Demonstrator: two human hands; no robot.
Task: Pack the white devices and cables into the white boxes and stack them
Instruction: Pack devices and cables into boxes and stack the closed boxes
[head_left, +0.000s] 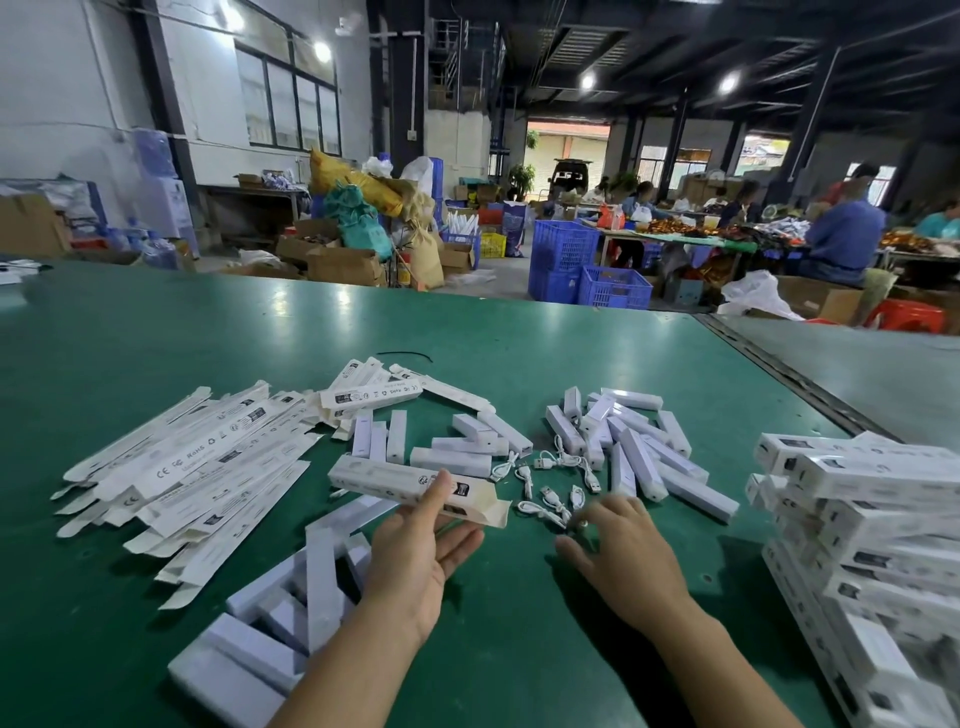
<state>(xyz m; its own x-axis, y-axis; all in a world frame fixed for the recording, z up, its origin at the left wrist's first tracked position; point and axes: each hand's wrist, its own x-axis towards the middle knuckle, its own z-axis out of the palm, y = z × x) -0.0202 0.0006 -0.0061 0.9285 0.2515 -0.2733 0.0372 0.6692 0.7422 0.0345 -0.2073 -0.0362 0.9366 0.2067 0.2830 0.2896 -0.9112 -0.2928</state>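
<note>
Where the green counter (519, 649) comes nearest, at the left, a loose heap of white devices (280, 618) lies blurred. Just beyond it the left hand (415, 556) is turned palm up and holds a white box (395, 480), thumb on the printed top, fingers underneath; the box's open flap end points right. The right hand (623, 556) is palm down beside it, its curved fingertips at a small white cable (543, 512) on the counter; motion blur hides whether it grips the cable. More coiled cables (566, 465) lie scattered just past both hands. At the right edge stands a stack of packed boxes (872, 519), several layers high. To the left, flat unfolded boxes (197, 467) spread in a fan. Behind the cables a second pile of devices (644, 452) lies criss-cross, and a smaller group (457, 447) sits behind the held box. Farther back a thin black tie (410, 356) lies alone. Past the counter stand blue crates (587, 265), and people (841, 234) sit at other tables (675, 238)
</note>
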